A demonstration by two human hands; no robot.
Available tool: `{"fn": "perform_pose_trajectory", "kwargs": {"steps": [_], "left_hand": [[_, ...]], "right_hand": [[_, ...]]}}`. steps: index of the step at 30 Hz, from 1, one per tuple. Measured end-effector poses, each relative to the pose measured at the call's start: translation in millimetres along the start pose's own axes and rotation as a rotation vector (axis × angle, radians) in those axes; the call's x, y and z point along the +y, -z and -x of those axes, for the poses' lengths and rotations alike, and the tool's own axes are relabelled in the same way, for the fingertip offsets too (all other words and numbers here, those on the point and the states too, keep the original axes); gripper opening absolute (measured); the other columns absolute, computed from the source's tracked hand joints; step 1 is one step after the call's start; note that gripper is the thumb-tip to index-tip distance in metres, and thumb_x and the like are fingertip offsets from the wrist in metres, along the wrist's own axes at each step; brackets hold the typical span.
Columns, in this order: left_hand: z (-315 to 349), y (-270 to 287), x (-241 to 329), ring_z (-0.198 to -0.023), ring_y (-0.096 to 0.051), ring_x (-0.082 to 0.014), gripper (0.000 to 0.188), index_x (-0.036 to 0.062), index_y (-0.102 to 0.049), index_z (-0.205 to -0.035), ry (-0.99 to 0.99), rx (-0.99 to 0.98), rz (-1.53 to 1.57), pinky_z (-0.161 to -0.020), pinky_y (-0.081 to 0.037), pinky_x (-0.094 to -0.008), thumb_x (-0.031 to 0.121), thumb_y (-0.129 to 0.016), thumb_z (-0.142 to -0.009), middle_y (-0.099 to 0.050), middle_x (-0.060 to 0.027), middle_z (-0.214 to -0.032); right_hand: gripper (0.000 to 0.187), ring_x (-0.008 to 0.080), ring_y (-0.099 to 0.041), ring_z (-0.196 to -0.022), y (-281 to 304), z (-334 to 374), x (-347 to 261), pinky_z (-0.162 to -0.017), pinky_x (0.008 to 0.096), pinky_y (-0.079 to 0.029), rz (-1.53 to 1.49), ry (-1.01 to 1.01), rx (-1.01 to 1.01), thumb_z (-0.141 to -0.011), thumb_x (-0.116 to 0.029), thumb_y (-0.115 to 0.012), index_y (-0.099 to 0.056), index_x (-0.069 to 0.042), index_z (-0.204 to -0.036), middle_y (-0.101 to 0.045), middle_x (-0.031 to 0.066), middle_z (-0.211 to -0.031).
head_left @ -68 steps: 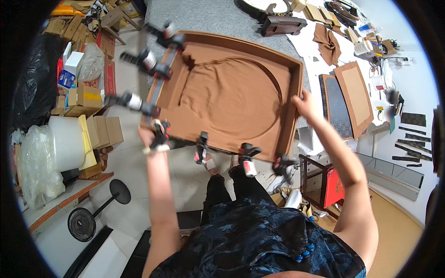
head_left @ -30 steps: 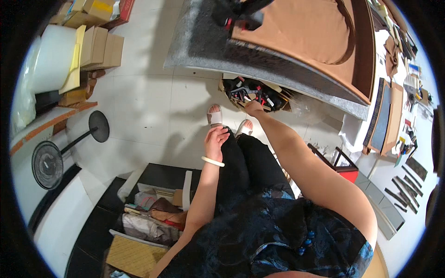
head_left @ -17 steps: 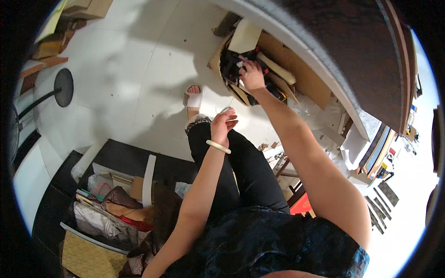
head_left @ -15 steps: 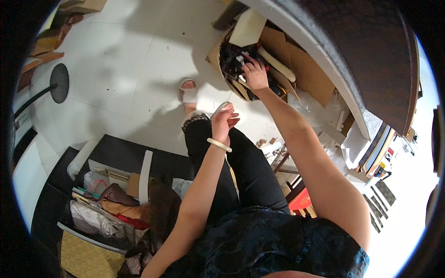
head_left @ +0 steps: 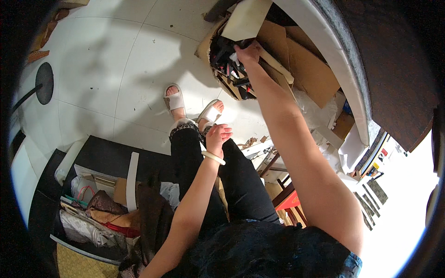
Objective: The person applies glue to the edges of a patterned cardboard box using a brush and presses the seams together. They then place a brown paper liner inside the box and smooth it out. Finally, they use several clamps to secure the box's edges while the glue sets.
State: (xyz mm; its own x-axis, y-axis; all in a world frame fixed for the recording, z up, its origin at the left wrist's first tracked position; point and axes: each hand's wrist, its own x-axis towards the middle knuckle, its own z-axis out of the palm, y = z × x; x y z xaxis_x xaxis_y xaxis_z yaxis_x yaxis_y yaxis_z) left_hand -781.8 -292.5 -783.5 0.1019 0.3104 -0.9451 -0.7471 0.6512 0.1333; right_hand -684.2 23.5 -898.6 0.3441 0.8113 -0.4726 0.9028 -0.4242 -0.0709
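My right hand (head_left: 249, 52) reaches down into a cardboard box (head_left: 221, 82) filled with a jumble of dark tools and small parts. Its fingertips disappear among the contents, so whether they grip anything is hidden. Beside this hand lie a cream-coloured panel (head_left: 246, 19), leaning across the top of the box, and a long pale strip (head_left: 274, 65). My left hand (head_left: 217, 138), with a white bangle (head_left: 213, 158) on the wrist, hovers over my legs. Its fingers are loosely bent and a little apart, and it holds nothing.
A dark counter (head_left: 394, 60) with a pale edge curves along the right. Flat cardboard pieces (head_left: 310, 69) stand behind the box. At lower left is an open black drawer unit (head_left: 153, 164) with bags and cloth inside. A round black base (head_left: 44, 83) stands on the floor.
My right hand has moved deeper into the box, toward the cream panel. My left hand has dropped slightly nearer to me. The view has shifted, and both feet now show.
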Motion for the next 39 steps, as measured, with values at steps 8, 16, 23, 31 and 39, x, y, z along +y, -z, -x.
{"fn": "perform_pose_trajectory", "kwargs": {"steps": [8,16,23,31,39], "left_hand": [[-21.0,-49.0,112.4,-0.105,-0.063,-0.0195,0.074,0.0068,-0.034,-0.154,-0.486,-0.05,-0.056,-0.094,-0.051,-0.0344,0.028,-0.074,-0.095,-0.063,-0.0091,-0.12],[-61.7,-28.2,112.6,-0.066,-0.054,-0.0143,0.03,0.0064,-0.054,-0.114,-0.348,0.022,0.094,-0.065,-0.054,-0.0347,0.007,-0.067,-0.088,-0.055,-0.0021,-0.08],[-0.5,-48.4,108.2,-0.08,-0.062,-0.0169,0.027,0.004,-0.056,-0.12,-0.157,-0.212,0.187,-0.08,-0.062,-0.0417,0.005,-0.064,-0.094,-0.062,-0.0082,-0.09],[101.4,-98.5,124.0,-0.087,-0.067,-0.02,0.028,0.0099,-0.059,-0.12,-0.102,-0.188,0.021,-0.081,-0.063,-0.0412,0.031,-0.063,-0.103,-0.068,-0.0079,-0.106],[276.6,-165.9,137.8,-0.096,-0.068,-0.0144,0.028,0.0095,-0.054,-0.126,-0.237,-0.471,-0.25,-0.071,-0.062,-0.0293,0.014,-0.066,-0.101,-0.063,-0.0047,-0.117]], "right_hand": [[0.06,0.0425,-0.063,-0.107,46.3,157.4,11.9,-0.09,0.0486,-0.053,-0.419,0.696,0.084,-0.079,-0.024,-0.083,-0.056,0.001,-0.127,-0.061,0.0241,-0.114],[0.034,0.0423,-0.068,-0.105,71.0,15.7,-23.9,-0.092,0.0504,-0.056,0.143,0.479,-0.104,-0.099,-0.017,-0.049,-0.067,0.001,-0.122,-0.07,0.0264,-0.113],[0.039,0.0367,-0.055,-0.132,43.8,-47.1,1.9,-0.11,0.0489,-0.047,0.385,0.444,0.028,-0.101,-0.027,-0.055,-0.063,-0.001,-0.13,-0.059,0.0241,-0.136],[0.016,0.016,-0.062,-0.099,178.8,231.6,82.1,-0.08,0.0346,-0.056,-1.088,0.244,-0.388,-0.086,-0.012,-0.082,-0.077,-0.007,-0.1,-0.066,0.003,-0.105],[0.071,0.0279,-0.051,-0.128,374.7,359.6,95.7,-0.11,0.0447,-0.04,-0.834,0.743,-0.066,-0.071,-0.038,-0.094,-0.066,-0.005,-0.128,-0.054,0.0123,-0.13]]}}
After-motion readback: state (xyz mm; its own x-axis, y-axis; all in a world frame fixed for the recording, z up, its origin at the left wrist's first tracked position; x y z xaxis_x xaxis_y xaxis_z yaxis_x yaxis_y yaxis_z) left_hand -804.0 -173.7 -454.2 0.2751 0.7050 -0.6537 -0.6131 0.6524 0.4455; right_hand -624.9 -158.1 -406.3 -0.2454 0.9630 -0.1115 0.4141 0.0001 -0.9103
